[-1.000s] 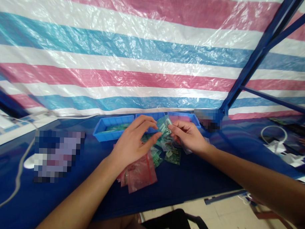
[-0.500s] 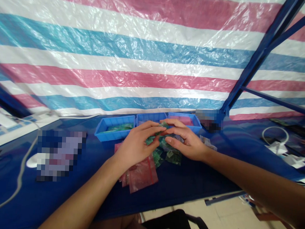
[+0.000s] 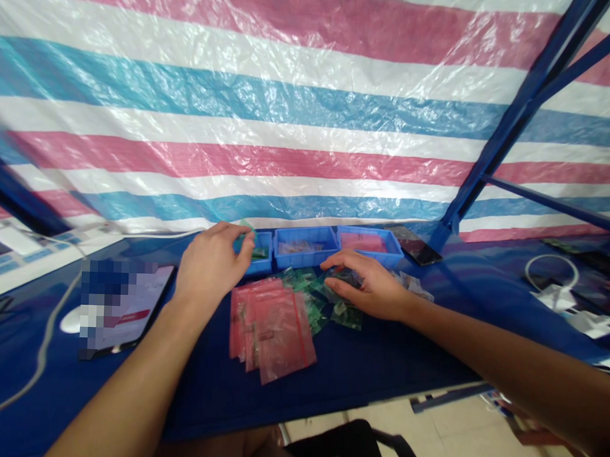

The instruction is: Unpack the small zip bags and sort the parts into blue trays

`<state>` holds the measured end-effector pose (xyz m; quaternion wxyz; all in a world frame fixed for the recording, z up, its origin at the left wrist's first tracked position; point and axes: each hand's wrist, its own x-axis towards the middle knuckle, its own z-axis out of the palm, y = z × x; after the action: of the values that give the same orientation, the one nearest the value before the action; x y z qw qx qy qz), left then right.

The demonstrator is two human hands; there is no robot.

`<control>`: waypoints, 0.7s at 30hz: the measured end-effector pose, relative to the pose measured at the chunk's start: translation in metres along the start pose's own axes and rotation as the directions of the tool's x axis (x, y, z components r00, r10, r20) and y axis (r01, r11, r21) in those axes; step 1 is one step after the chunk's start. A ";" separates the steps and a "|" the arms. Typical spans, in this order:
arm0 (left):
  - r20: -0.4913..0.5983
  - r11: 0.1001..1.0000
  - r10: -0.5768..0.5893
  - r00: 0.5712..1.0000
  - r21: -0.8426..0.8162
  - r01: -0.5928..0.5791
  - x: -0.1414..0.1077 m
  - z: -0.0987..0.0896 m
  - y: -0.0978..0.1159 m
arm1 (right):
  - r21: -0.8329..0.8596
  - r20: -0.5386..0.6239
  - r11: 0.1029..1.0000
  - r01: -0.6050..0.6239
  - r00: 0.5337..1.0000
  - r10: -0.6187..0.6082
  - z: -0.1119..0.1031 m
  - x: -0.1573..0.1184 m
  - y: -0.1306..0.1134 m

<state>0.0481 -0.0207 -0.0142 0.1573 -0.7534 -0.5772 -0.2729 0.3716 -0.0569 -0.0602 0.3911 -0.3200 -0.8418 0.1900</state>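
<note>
My left hand (image 3: 216,255) is over the left blue bin (image 3: 264,262), its thumb and fingers closed on a small green bag (image 3: 247,228). Green bags also lie inside that bin. Above the pile of small green bags (image 3: 310,302), my right hand (image 3: 366,284) hovers with thumb and fingers apart; nothing shows in its grasp. Several pink zip bags (image 3: 281,337) are stacked in front, on the blue table. The middle bin (image 3: 304,256) holds clear bags, the right bin (image 3: 397,253) pink ones.
A tablet or phone (image 3: 149,303) and a white mouse (image 3: 72,319) lie at left beside a white cable (image 3: 43,353). A dark phone (image 3: 419,247) is behind the right bin. White adapters (image 3: 557,297) sit far right. A striped sheet (image 3: 289,121) hangs behind.
My left hand has moved left from beside my right hand to the left bin, carrying a green bag. My right hand stays over the green pile. The pink bags are now uncovered.
</note>
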 end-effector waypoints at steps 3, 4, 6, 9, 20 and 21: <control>0.112 0.991 -0.027 0.993 0.130 0.013 0.000 0.005 -0.004 | -0.042 0.062 0.999 0.019 0.998 -0.017 0.001 0.000 0.002; 0.142 0.987 -0.033 0.989 0.160 0.010 -0.001 0.006 -0.004 | -0.046 0.075 0.998 0.049 0.996 -0.046 0.001 0.001 0.002; 0.174 0.981 -0.046 0.984 0.193 0.011 -0.002 0.007 -0.005 | -0.036 0.102 0.991 0.130 0.987 -0.126 0.000 0.001 0.001; 0.146 0.978 -0.075 0.986 0.203 0.044 -0.005 0.006 -0.005 | -0.015 0.148 0.969 0.246 0.959 -0.241 0.000 0.001 -0.002; -0.119 0.965 0.219 0.968 -0.119 -0.233 -0.001 0.002 0.017 | -0.057 0.340 0.872 0.486 0.831 -0.441 0.009 -0.004 -0.018; -0.136 0.949 0.253 0.958 -0.159 -0.273 -0.002 0.002 0.022 | -0.078 0.338 0.865 0.496 0.829 -0.445 0.010 -0.005 -0.018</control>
<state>0.0689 -0.0271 -0.0149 0.1578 -0.8178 -0.4352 -0.3419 0.3589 -0.0742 -0.0588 0.2619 -0.0992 -0.9577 0.0662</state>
